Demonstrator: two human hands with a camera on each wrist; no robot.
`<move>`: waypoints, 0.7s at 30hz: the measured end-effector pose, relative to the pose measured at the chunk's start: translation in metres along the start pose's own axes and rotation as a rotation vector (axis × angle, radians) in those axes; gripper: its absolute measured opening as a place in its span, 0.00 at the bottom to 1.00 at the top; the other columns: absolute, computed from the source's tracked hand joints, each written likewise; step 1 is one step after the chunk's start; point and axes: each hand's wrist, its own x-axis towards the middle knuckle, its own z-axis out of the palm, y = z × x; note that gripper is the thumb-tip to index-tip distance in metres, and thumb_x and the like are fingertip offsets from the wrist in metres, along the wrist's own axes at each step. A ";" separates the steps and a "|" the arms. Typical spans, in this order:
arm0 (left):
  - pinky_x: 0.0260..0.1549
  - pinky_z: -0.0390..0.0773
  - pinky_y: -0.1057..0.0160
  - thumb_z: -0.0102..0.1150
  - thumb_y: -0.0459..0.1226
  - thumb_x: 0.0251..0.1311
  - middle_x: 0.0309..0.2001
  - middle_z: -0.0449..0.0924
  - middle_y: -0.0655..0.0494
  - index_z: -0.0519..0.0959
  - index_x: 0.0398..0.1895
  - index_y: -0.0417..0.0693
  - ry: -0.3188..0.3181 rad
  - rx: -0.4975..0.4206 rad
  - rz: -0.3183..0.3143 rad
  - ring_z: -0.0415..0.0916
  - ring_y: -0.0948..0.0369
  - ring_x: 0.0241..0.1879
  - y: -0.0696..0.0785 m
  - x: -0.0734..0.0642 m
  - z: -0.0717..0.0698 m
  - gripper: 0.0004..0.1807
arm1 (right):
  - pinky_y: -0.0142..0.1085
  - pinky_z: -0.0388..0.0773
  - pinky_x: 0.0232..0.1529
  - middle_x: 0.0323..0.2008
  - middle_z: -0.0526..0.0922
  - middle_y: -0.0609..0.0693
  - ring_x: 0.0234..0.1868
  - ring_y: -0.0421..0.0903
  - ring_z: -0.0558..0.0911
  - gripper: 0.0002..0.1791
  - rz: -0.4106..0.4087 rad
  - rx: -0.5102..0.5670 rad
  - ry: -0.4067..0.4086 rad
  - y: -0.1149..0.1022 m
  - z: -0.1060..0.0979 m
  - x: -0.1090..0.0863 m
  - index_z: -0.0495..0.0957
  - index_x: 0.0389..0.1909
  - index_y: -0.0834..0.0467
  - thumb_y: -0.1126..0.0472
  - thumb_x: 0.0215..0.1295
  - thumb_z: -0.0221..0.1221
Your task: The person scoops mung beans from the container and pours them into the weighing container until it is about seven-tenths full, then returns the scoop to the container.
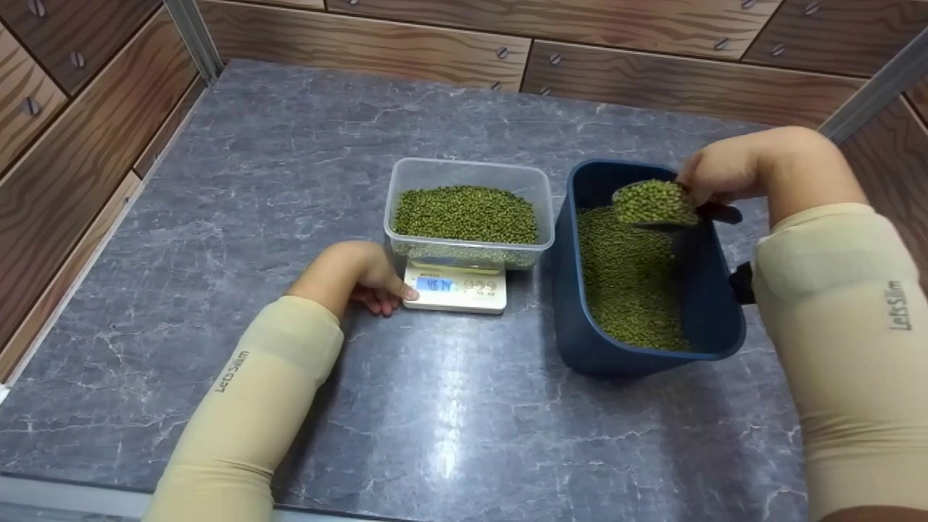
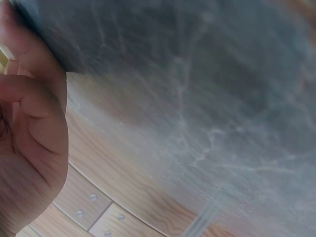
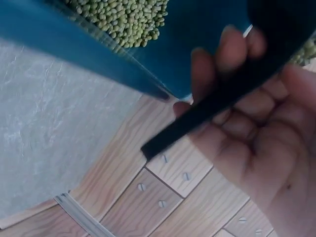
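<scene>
My right hand (image 1: 728,170) grips the dark handle (image 3: 197,118) of a scoop heaped with green mung beans (image 1: 655,203). The scoop is over the far end of a deep blue bin (image 1: 616,362), which holds more mung beans (image 1: 631,290). My left hand (image 1: 366,272) is low at the left front corner of a white kitchen scale (image 1: 455,302). Its thumb touches the scale's edge, and the other fingers are beside it near the tabletop. On the scale stands a clear plastic container (image 1: 467,250) partly filled with mung beans (image 1: 467,214). The scale's blue display is lit.
A grey marbled tabletop (image 1: 217,203) lies under everything. Wood-patterned panels (image 1: 420,51) border it at the back and sides, with metal posts (image 1: 194,40) at the corners. The blue bin stands close beside the clear container's right side.
</scene>
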 end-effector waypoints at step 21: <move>0.26 0.75 0.70 0.61 0.52 0.52 0.20 0.78 0.58 0.78 0.25 0.45 -0.010 0.009 0.001 0.74 0.66 0.19 0.001 0.000 0.000 0.18 | 0.33 0.75 0.37 0.27 0.76 0.48 0.29 0.43 0.77 0.11 0.043 0.147 0.083 0.011 -0.005 0.003 0.73 0.29 0.61 0.72 0.64 0.42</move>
